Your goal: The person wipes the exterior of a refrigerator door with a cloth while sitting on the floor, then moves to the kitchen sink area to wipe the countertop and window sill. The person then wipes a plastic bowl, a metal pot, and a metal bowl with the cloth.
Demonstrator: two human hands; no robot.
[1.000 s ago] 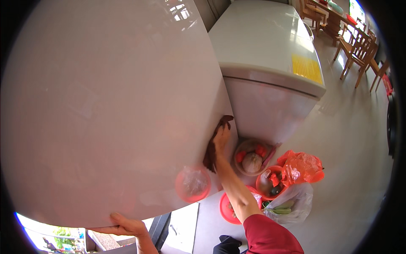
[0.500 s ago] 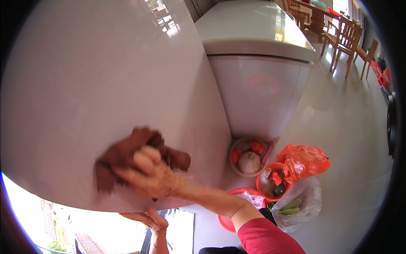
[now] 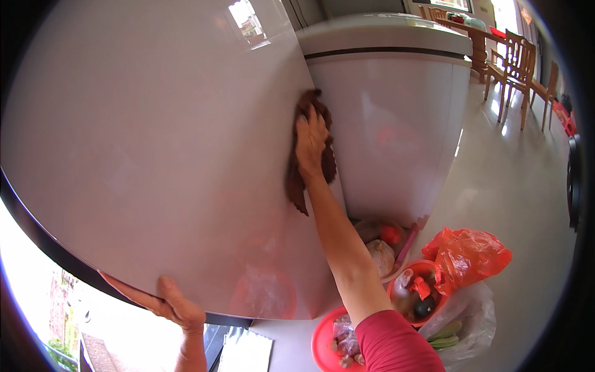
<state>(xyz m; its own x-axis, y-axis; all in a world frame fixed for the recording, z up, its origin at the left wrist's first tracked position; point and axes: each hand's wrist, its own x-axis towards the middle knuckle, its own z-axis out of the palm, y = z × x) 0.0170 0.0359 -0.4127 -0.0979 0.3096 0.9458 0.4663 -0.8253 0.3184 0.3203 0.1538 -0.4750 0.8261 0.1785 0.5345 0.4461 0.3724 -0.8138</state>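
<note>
A brown cloth [image 3: 296, 180] is pressed by my right hand [image 3: 312, 139] against the right-hand edge of a large glossy white panel [image 3: 155, 155], which looks like an appliance door or side. Part of the cloth hangs below the wrist, and the fingers point up over it. Down at the panel's lower left edge, my left hand [image 3: 176, 305] holds on, thumb on the glossy face and fingers along the edge, partly out of sight. Beside the cloth stands a white chest freezer [image 3: 390, 136] with a dark seam under its lid.
Below the freezer sit a basin with a pumpkin [image 3: 380, 255], a red basin [image 3: 412, 319] with a dark round item, and a red tub [image 3: 322, 347] of garlic-like bulbs. A red plastic bag [image 3: 471, 254] and a clear bag [image 3: 480, 310] adjoin them. Wooden chairs [image 3: 517, 68] stand at far right.
My right hand has carried the cloth up and right, from the panel's lower middle to its right edge. My left hand has shifted left along the lower edge. The view has shifted too.
</note>
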